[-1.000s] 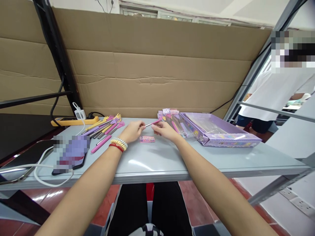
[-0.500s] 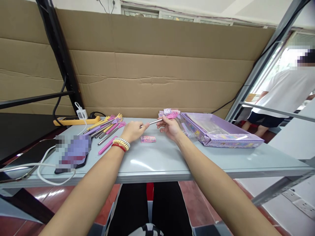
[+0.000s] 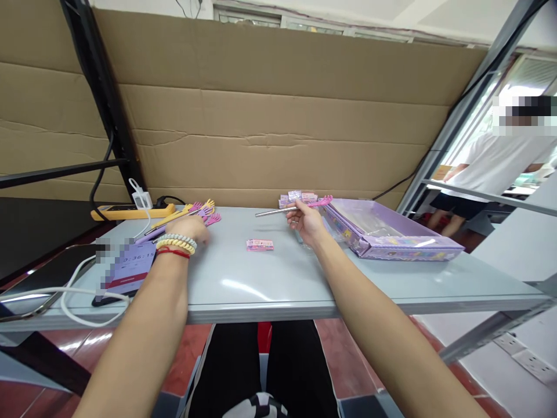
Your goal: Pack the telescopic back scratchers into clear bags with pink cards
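My right hand (image 3: 307,223) is closed around the metal rod of a back scratcher (image 3: 276,211). Its pink hand-shaped head points right, and the bare rod end sticks out to the left. At the left, my left hand (image 3: 194,228) reaches over a pile of back scratchers (image 3: 209,210) with pink, yellow and purple heads. Its fingers are turned away and partly smeared, so whether they grip one is hidden. A small pink printed packet (image 3: 260,245) lies on the table (image 3: 243,273) between my hands.
An open purple box (image 3: 404,251) with clear plastic inside stands at right. Small pink packets (image 3: 293,197) sit behind my right hand. A phone (image 3: 130,270), white cable (image 3: 65,296) and yellow power strip (image 3: 115,215) occupy the left. A person (image 3: 496,162) stands beyond the frame.
My left hand has let go of the back scratcher's rod and moved left to the pile. My right hand keeps the scratcher, whose head now reaches further right.
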A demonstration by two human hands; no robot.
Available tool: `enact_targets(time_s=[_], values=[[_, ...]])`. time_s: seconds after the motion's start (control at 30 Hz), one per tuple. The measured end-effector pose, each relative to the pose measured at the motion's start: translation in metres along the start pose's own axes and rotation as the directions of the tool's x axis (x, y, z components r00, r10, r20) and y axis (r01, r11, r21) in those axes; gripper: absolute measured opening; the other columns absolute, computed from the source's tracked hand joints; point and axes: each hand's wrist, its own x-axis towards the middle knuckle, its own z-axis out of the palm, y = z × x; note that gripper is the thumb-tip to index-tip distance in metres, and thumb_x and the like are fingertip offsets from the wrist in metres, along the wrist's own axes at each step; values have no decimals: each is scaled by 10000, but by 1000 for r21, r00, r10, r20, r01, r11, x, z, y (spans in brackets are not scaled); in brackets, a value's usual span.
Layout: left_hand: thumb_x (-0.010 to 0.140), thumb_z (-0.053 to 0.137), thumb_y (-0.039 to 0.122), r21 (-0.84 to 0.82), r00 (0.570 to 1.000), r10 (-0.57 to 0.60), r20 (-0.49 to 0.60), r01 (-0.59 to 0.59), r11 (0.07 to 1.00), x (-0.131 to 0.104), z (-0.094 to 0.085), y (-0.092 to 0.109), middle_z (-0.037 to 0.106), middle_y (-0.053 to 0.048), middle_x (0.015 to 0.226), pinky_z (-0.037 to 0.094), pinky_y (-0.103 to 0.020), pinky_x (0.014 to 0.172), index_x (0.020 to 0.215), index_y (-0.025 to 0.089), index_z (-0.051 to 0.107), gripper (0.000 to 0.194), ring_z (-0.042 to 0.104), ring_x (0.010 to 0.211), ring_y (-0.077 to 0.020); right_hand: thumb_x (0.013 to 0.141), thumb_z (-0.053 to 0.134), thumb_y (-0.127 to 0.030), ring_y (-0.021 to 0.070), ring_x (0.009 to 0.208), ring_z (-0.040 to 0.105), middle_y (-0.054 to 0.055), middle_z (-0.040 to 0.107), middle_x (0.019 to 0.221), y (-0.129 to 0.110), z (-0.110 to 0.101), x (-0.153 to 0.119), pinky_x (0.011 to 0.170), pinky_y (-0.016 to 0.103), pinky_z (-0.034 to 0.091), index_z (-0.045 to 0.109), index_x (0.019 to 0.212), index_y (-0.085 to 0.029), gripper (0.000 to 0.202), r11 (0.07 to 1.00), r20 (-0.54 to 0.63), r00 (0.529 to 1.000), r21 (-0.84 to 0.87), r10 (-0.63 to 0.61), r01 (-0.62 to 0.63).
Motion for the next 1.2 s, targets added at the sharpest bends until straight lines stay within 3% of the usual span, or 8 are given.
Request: enact_targets(time_s=[0.1,0.23,0.47,0.57,0.67,0.77,1.0,1.2], values=[[550,730,131,209,979,-78,188,37,977,-1,-2,-1,682,-130,892,468,-428,798,662,148,597,174,618,936,-327,770,666,-498,81,441,511,-5,592,529,0,1,-1,394,188,328,603,744,-154,351,1000,22,1000,-7,12,-11],[574,667,91,232,976,-38,215,-13,973,1,-2,0,672,-117,826,493,-368,729,660,140,582,130,628,839,-280,758,688,-482,82,438,520,-2,593,522,0,2,-1,384,183,331,616,735,-147,344,1000,48,999,-15,16,-15],[542,707,167,259,972,-10,235,-53,964,-3,-4,5,690,-135,919,494,-343,693,747,154,629,220,647,875,-302,758,686,-414,95,433,535,11,603,518,1,1,1,369,191,344,632,728,-145,276,1000,83,997,-15,13,-11],[562,679,182,175,955,147,257,-196,965,-5,0,12,706,-111,821,487,-330,667,688,166,646,131,659,824,-291,736,690,-365,107,457,565,26,642,563,2,0,0,378,194,363,643,764,-147,225,1000,130,991,-24,11,-8],[678,602,243,-34,888,443,125,-442,896,-6,8,21,723,-75,828,491,-310,723,765,179,689,138,666,803,-239,702,688,-310,117,491,594,39,672,605,2,0,-2,393,194,381,653,786,-145,189,999,165,986,-33,25,-20],[757,545,280,-178,816,577,-44,-575,799,-9,14,30,732,-70,884,498,-295,765,864,164,695,218,667,800,-203,684,650,-278,125,496,601,48,678,605,0,1,-3,395,196,384,655,775,-139,166,1000,164,986,-13,26,-24],[768,583,282,-311,759,612,-222,-650,693,-12,22,38,726,-59,846,521,-301,751,854,158,653,166,664,769,-177,651,596,-260,131,484,597,61,675,586,-3,1,-4,404,202,381,656,755,-130,176,1000,137,990,19,17,-20],[767,613,248,-443,745,566,-354,-666,600,-13,24,39,723,-50,892,520,-287,763,1036,169,568,284,666,814,-155,621,585,-241,141,488,598,55,666,564,-3,-1,-3,409,212,389,647,717,-140,153,999,126,992,43,-12,6]])
